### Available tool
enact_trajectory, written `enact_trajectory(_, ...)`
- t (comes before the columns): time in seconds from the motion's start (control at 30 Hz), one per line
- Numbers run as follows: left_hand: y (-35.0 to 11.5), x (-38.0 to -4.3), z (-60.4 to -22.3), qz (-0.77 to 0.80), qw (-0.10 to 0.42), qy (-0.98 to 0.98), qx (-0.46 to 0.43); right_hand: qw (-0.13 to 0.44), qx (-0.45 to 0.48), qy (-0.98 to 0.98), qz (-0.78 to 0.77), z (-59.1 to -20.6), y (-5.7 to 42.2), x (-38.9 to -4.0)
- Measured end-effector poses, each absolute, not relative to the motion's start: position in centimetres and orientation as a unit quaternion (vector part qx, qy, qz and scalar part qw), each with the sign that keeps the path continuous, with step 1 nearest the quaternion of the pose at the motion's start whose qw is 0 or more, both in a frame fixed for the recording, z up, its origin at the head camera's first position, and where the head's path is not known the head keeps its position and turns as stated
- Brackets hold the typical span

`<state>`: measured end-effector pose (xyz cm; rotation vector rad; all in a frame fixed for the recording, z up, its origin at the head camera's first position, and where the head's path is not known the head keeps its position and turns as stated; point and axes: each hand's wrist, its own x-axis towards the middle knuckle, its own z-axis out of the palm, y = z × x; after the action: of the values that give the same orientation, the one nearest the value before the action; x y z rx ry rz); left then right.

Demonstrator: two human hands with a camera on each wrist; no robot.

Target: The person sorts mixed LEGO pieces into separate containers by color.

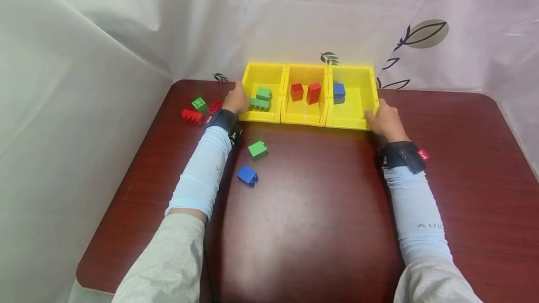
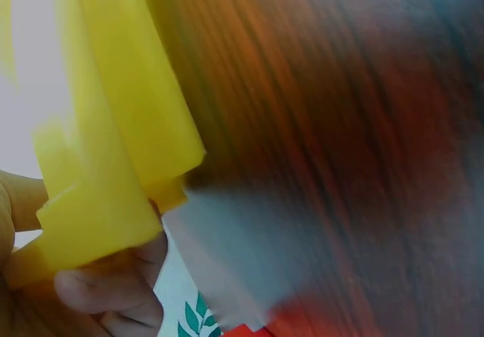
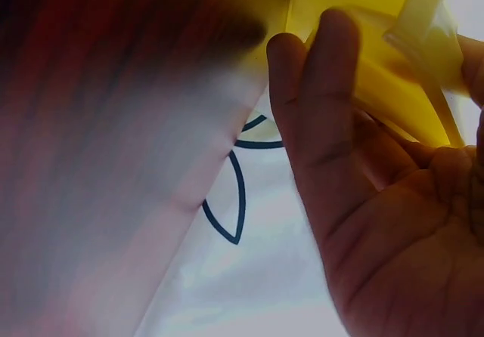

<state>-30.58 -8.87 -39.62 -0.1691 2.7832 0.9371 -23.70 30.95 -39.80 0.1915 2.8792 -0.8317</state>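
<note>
Three yellow bins stand side by side at the back of the table. In the head view, my left hand (image 1: 236,100) grips the outer wall of the left bin (image 1: 252,116); the left wrist view shows fingers curled below its yellow edge (image 2: 98,235). At the other end, my right hand (image 1: 386,120) holds the right bin (image 1: 358,122), thumb over the rim and fingers along the outside. Green bricks (image 1: 263,93) lie in the left bin, two red bricks (image 1: 313,93) in the middle bin (image 1: 305,118), and blue (image 1: 338,92) in the right one.
Beside my left wrist lie a green brick (image 1: 200,104) and red bricks (image 1: 192,116). Nearer on the dark red table (image 1: 311,209) are another green brick (image 1: 258,150) and a blue brick (image 1: 247,176). A white patterned cloth (image 1: 303,27) hangs right behind the bins.
</note>
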Motion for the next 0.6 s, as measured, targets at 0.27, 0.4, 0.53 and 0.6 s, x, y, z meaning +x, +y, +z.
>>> enact_trajectory(0.27,-9.5,-30.4,-38.9,0.317,0.111,0.941,-0.030,0.077,0.070,0.952,-0.288,-40.3,31.4,-23.5)
enact_trajectory(0.4,-10.6,-29.4,-37.5,0.311,0.110,0.944,-0.024,0.074,0.075,0.950,-0.295,-40.5,31.5,-23.6)
enact_trajectory(0.53,-11.5,-27.2,-35.3,0.263,0.087,0.961,0.000,0.070,0.072,0.948,-0.304,-40.4,31.5,-23.8)
enact_trajectory(0.6,-11.6,-25.8,-34.5,0.247,0.085,0.965,0.020,0.070,0.074,0.947,-0.306,-40.3,31.5,-23.9)
